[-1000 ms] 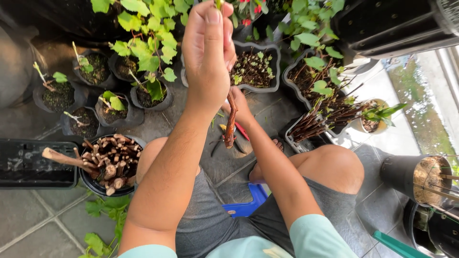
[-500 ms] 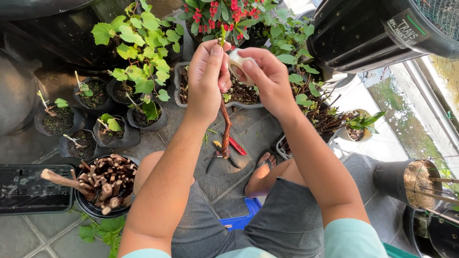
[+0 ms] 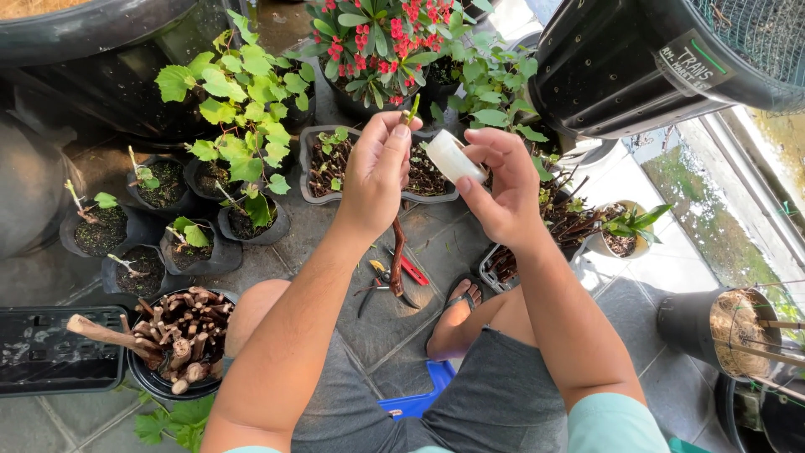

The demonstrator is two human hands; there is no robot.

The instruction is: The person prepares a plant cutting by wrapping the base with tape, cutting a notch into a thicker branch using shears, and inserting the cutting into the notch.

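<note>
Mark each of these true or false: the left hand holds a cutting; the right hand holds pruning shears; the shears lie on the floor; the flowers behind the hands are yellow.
1. The left hand holds a cutting. True.
2. The right hand holds pruning shears. False: it holds a white roll.
3. The red-handled shears lie on the tiled floor. True.
4. The flowers behind the hands are yellow. False: they are red.

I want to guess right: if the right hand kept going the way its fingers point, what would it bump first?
Probably the left hand holding the stem; the right hand with its white roll points that way, though depth is unclear.
</note>
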